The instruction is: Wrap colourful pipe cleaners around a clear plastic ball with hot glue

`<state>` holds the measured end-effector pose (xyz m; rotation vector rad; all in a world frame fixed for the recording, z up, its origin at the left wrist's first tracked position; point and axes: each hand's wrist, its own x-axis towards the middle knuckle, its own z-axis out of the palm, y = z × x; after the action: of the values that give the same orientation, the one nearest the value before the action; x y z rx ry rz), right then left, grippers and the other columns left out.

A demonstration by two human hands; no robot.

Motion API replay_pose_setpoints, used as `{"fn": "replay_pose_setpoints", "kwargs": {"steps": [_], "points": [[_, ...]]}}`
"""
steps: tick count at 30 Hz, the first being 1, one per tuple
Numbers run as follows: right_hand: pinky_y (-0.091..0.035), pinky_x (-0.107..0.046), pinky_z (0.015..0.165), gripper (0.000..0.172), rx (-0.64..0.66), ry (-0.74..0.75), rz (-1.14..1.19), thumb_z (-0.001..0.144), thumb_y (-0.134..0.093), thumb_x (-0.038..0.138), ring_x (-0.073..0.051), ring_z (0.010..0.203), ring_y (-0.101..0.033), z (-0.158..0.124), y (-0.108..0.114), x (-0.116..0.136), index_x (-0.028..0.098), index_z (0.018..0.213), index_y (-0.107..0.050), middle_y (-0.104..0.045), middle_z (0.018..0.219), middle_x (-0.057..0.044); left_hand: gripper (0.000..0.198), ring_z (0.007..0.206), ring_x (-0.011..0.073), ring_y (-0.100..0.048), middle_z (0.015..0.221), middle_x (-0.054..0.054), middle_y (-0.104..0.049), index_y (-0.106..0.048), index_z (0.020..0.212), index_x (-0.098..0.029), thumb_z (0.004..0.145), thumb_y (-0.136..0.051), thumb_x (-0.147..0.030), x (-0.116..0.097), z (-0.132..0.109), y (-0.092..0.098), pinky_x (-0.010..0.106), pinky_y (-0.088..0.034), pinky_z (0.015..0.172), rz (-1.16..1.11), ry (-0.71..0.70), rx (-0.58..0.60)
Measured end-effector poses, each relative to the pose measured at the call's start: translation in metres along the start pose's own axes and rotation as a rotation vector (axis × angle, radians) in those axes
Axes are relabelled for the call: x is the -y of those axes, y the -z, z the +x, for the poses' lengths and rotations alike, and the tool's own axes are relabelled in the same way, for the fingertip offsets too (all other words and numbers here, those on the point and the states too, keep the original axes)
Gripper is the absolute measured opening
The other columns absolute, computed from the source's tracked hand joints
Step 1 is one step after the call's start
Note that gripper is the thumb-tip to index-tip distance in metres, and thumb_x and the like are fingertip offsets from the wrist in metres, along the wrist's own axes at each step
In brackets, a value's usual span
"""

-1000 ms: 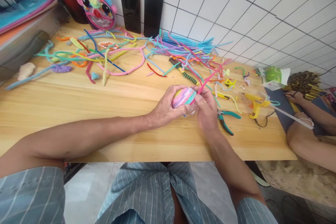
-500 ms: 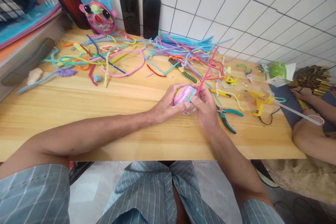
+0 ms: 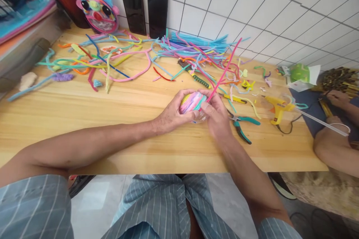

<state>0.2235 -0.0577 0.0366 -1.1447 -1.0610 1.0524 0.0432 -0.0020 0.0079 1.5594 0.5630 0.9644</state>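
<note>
Between my hands is a rounded piece covered in pastel pipe cleaners (image 3: 193,101), with bands of yellow, pink, lilac and teal and a clear plastic-like part underneath. My left hand (image 3: 174,114) wraps its left side, thumb along the lower edge. My right hand (image 3: 217,114) pinches a bright pink pipe cleaner (image 3: 226,68) against the piece's right side; its long free end points up and to the right. The far fingers of both hands are partly hidden behind the piece. Pliers with teal handles (image 3: 243,121) lie just right of my right hand.
Loose pipe cleaners (image 3: 193,46) spread along the back. A yellow glue gun (image 3: 278,108) and a yellow cutter (image 3: 235,99) lie to the right. Two phones (image 3: 157,13) and a blue-eared figure (image 3: 101,15) stand by the wall. Another person's arm (image 3: 335,138) rests at the right edge.
The view has shifted slightly. The pink pipe cleaner's free end leans further right, and the piece is turned a little in my hands. Both hands keep their hold.
</note>
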Motion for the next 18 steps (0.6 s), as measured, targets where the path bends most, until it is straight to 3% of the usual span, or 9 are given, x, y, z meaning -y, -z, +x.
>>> {"fn": "replay_pose_setpoints", "kwargs": {"steps": [4, 11, 18], "points": [[-0.063, -0.042, 0.104, 0.046, 0.036, 0.006, 0.006, 0.086, -0.09, 0.057, -0.024, 0.116, -0.076, 0.0001, 0.0001, 0.0003, 0.034, 0.124, -0.077, -0.081, 0.128, -0.001, 0.071, 0.141, 0.0306, -0.064, 0.155, 0.012, -0.063, -0.05, 0.15, -0.023, 0.092, -0.081, -0.049, -0.0009, -0.0029, 0.0016, 0.045, -0.053, 0.122, 0.003, -0.009, 0.004], [-0.062, -0.042, 0.108, 0.043, -0.006, 0.022, -0.029, 0.084, -0.093, 0.054, -0.024, 0.121, -0.074, -0.0021, -0.0026, -0.0017, 0.034, 0.119, -0.08, -0.079, 0.134, -0.001, 0.072, 0.148, 0.0337, -0.059, 0.157, 0.016, -0.06, -0.051, 0.15, -0.022, 0.093, -0.077, -0.057, 0.0007, -0.0052, 0.0, 0.05, -0.047, 0.13, 0.029, -0.046, 0.011], [-0.062, -0.042, 0.109, 0.038, -0.031, 0.038, -0.026, 0.084, -0.093, 0.05, -0.025, 0.125, -0.073, -0.0038, -0.004, -0.0035, 0.035, 0.117, -0.08, -0.079, 0.136, -0.001, 0.066, 0.145, 0.034, -0.06, 0.156, 0.015, -0.06, -0.052, 0.15, -0.024, 0.099, -0.071, -0.061, -0.0021, -0.0051, 0.0013, 0.052, -0.048, 0.128, 0.035, -0.032, 0.019]]}}
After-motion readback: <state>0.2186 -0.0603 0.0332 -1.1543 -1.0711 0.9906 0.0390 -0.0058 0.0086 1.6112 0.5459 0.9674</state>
